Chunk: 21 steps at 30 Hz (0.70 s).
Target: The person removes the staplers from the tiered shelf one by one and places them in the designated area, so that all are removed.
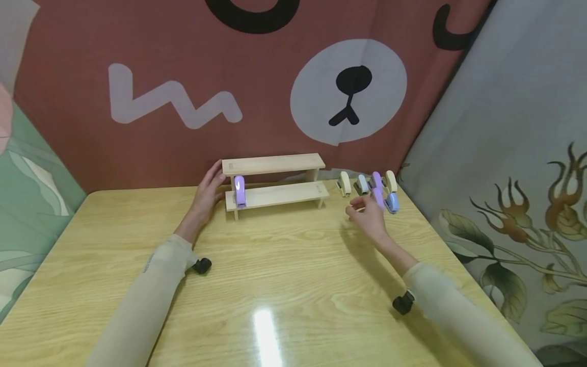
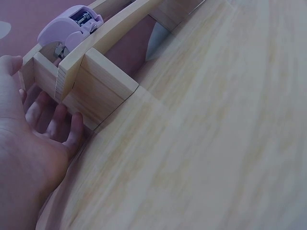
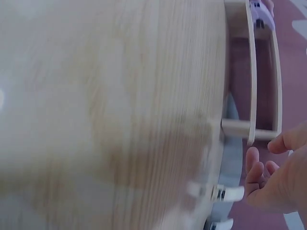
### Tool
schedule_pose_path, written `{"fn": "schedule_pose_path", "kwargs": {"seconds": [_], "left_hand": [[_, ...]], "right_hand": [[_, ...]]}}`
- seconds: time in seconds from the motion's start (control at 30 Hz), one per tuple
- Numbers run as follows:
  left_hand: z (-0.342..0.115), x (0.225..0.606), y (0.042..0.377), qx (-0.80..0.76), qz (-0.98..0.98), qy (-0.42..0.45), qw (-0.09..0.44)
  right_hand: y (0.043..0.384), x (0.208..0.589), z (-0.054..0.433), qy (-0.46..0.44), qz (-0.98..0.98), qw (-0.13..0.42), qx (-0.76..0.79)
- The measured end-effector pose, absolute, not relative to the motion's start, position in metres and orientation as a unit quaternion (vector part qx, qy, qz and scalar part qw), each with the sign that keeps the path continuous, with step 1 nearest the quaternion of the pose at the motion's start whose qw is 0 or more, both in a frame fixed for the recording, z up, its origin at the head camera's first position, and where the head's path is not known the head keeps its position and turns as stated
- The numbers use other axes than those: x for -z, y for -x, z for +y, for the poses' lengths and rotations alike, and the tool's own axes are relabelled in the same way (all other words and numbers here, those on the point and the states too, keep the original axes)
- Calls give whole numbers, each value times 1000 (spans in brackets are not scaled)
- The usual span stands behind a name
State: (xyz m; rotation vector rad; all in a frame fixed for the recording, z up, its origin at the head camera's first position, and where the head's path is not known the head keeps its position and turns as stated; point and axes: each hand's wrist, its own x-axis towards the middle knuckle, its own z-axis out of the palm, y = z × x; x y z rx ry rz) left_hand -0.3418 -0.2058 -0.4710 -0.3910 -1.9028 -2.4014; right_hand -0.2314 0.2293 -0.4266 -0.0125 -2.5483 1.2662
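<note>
A small two-tier wooden stand [image 1: 275, 164] is at the back of the table, with a purple mini stapler [image 1: 240, 191] upright on the left end of its lower tier. My left hand [image 1: 205, 196] rests at the stand's left end; in the left wrist view its fingers [image 2: 55, 117] bend loosely beside the side panel [image 2: 98, 88]. Close in front of a group of mini staplers to the right of the stand, my right hand [image 1: 370, 216] hovers with loosely bent fingers and nothing between them. The group includes a cream stapler [image 1: 344, 184], a grey-blue one [image 1: 361, 184] and a light blue one [image 1: 392, 202].
Two purple staplers [image 1: 376, 180] and another cream stapler [image 1: 391, 181] belong to the right-hand group. Behind the wooden table [image 1: 284, 265] hangs a reddish curtain [image 1: 183, 153] with a bear face. A flowered grey curtain [image 1: 504, 153] borders the right side.
</note>
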Motion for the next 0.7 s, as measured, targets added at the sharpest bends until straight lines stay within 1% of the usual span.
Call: {"fn": "schedule_pose_path", "kwargs": {"seconds": [0.17, 0.43, 0.7], "left_hand": [[-206, 471, 343, 773, -621, 127, 26], [-207, 471, 343, 774, -619, 131, 25], [-205, 471, 341, 778, -617, 119, 24]], "right_hand": [[232, 429, 207, -9, -881, 140, -451], [234, 430, 167, -21, -867, 115, -484], [237, 433, 122, -54, -853, 85, -511]]}}
